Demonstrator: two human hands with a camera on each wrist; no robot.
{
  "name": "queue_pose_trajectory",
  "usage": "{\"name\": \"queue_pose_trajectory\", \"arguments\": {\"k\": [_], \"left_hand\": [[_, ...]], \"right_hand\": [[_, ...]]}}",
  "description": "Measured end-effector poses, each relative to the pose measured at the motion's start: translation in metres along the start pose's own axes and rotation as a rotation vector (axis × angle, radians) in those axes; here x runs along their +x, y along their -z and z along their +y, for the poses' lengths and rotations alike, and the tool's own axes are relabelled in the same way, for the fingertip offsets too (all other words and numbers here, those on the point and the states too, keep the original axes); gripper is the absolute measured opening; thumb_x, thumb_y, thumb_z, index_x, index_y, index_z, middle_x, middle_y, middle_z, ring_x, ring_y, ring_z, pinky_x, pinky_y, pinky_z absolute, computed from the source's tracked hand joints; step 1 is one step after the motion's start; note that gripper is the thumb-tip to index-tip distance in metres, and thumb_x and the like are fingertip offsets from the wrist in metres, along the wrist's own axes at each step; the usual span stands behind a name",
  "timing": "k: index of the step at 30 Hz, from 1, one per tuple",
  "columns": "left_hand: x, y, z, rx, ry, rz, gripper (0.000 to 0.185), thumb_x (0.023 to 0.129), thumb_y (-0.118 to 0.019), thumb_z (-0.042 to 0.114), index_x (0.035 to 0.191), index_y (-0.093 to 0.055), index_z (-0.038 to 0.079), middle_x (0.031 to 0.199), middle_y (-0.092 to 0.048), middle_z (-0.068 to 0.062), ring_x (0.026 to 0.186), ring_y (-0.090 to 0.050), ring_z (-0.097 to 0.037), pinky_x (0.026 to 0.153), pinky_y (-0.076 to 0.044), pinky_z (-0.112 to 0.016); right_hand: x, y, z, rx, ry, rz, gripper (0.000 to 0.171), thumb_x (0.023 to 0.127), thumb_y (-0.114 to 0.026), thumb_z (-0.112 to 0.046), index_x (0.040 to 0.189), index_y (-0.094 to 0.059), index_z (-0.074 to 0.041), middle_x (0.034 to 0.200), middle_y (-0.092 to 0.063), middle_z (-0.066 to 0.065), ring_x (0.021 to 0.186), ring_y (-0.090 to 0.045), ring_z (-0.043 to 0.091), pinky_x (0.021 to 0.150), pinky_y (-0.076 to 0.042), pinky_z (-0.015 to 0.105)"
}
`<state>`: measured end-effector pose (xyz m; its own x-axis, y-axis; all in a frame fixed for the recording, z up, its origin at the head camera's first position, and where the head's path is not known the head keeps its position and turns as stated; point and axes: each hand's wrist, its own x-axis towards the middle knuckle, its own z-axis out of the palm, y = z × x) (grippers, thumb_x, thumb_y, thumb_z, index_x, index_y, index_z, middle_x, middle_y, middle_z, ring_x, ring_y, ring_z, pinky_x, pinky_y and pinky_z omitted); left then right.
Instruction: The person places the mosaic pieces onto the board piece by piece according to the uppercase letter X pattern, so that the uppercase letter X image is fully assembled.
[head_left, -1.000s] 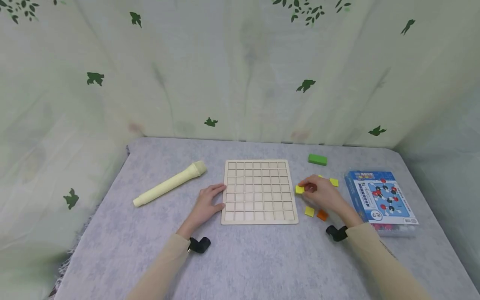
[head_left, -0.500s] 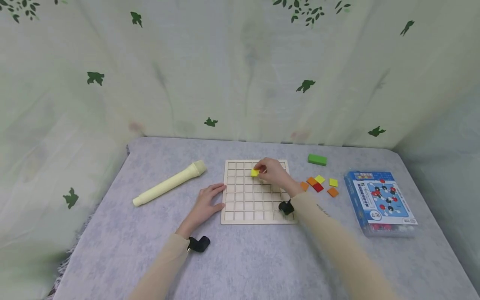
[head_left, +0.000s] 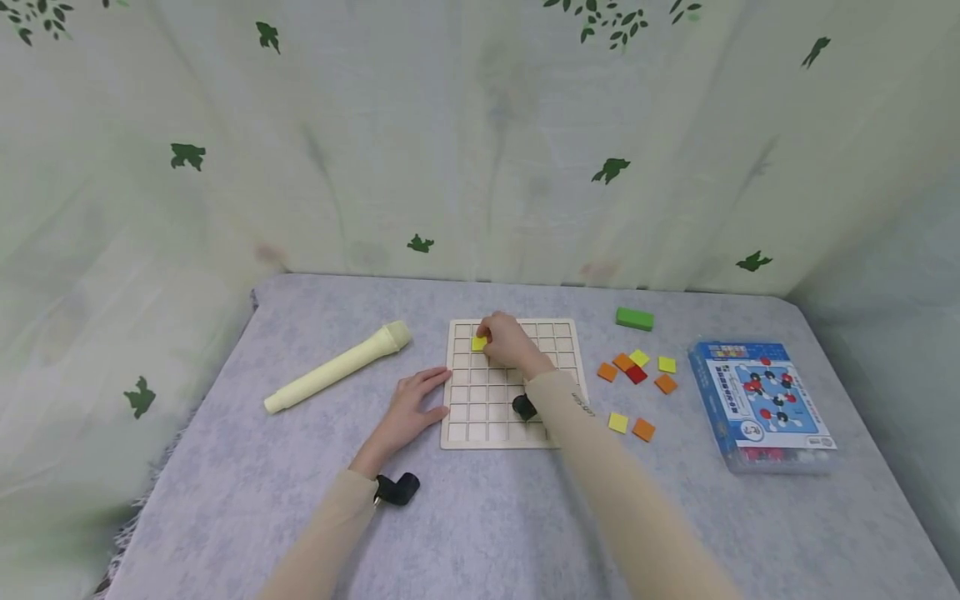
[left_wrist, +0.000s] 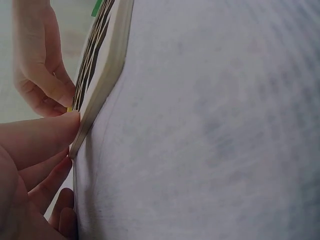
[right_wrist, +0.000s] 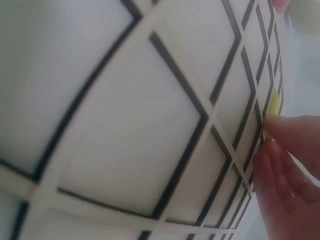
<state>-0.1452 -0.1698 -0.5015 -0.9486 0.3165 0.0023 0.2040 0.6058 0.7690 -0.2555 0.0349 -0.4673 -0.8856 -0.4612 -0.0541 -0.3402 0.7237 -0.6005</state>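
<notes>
A wooden grid board (head_left: pixel 480 414) with rows of square cells lies flat in the middle of the table. My right hand (head_left: pixel 508 343) reaches over it and pinches a small yellow square tile (head_left: pixel 478 343) between thumb and fingers, at a cell in the upper left part. In the right wrist view the same yellow tile (right_wrist: pixel 274 102) shows at the fingertips, close against the grid. With its fingers extended, my left hand (head_left: pixel 405 407) touches the board's left edge. The left wrist view shows its thumb (left_wrist: pixel 65 126) against that edge.
Right of the board lie several loose tiles, among them a red tile (head_left: pixel 636 374), an orange tile (head_left: pixel 643 430) and a yellow tile (head_left: pixel 618 422). A green block (head_left: pixel 634 319) lies behind them, a blue boxed set (head_left: pixel 765 400) further right. Left is a pale yellow microphone-shaped object (head_left: pixel 337 368).
My right hand has carried the yellow tile left from the loose tiles onto the board, then further left to its upper left part. My left hand stays at the board's edge.
</notes>
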Motion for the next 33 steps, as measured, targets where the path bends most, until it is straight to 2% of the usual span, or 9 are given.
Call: {"name": "queue_pose_trajectory", "arguments": {"k": [6, 12, 17, 24, 29, 33], "left_hand": [[0.001, -0.001, 0.0, 0.006, -0.008, 0.008, 0.057, 0.089, -0.067, 0.011, 0.141, -0.046, 0.004, 0.148, -0.039, -0.011, 0.128, -0.03, -0.032, 0.102, -0.027, -0.05], [0.001, -0.002, 0.001, 0.003, -0.006, -0.001, 0.057, 0.089, -0.067, 0.012, 0.141, -0.046, 0.003, 0.148, -0.038, -0.011, 0.128, -0.03, -0.032, 0.103, -0.026, -0.05], [0.001, -0.001, 0.002, 0.011, -0.003, 0.008, 0.057, 0.089, -0.067, 0.01, 0.141, -0.046, 0.002, 0.148, -0.039, -0.012, 0.13, -0.028, -0.033, 0.104, -0.024, -0.05], [0.0, 0.0, 0.003, 0.02, 0.012, 0.002, 0.057, 0.089, -0.067, 0.011, 0.142, -0.045, 0.003, 0.148, -0.038, -0.012, 0.13, -0.027, -0.033, 0.104, -0.025, -0.051], [0.0, 0.0, 0.003, 0.007, 0.015, -0.001, 0.057, 0.09, -0.067, 0.011, 0.142, -0.045, 0.004, 0.149, -0.037, -0.011, 0.13, -0.027, -0.033, 0.103, -0.025, -0.052], [0.001, 0.0, 0.003, 0.006, 0.013, -0.002, 0.057, 0.09, -0.066, 0.012, 0.142, -0.045, 0.004, 0.149, -0.037, -0.011, 0.129, -0.027, -0.033, 0.103, -0.025, -0.052]], "right_hand": [[-0.001, -0.001, 0.003, 0.003, -0.001, 0.017, 0.025, 0.086, -0.061, 0.003, 0.11, -0.066, 0.0, 0.096, -0.057, 0.009, 0.086, -0.051, 0.021, 0.077, -0.045, 0.032], [-0.018, 0.013, 0.02, 0.174, -0.06, 0.044, 0.023, 0.089, -0.059, 0.001, 0.111, -0.065, 0.0, 0.099, -0.061, 0.009, 0.091, -0.055, 0.021, 0.08, -0.046, 0.032], [-0.05, 0.037, 0.049, 0.234, -0.108, 0.07, 0.022, 0.09, -0.06, -0.003, 0.111, -0.064, 0.002, 0.1, -0.063, 0.012, 0.092, -0.058, 0.024, 0.081, -0.047, 0.036], [-0.106, 0.07, 0.097, 0.176, -0.217, 0.098, 0.022, 0.09, -0.062, -0.005, 0.111, -0.063, 0.002, 0.101, -0.064, 0.014, 0.092, -0.058, 0.027, 0.076, -0.049, 0.037], [-0.137, 0.075, 0.12, 0.125, -0.274, 0.12, 0.021, 0.09, -0.064, -0.005, 0.11, -0.063, 0.002, 0.101, -0.064, 0.014, 0.088, -0.057, 0.026, 0.076, -0.049, 0.037], [-0.15, 0.072, 0.127, 0.123, -0.293, 0.128, 0.024, 0.089, -0.064, -0.005, 0.112, -0.063, 0.001, 0.104, -0.062, 0.013, 0.089, -0.054, 0.026, 0.079, -0.048, 0.038]]}}
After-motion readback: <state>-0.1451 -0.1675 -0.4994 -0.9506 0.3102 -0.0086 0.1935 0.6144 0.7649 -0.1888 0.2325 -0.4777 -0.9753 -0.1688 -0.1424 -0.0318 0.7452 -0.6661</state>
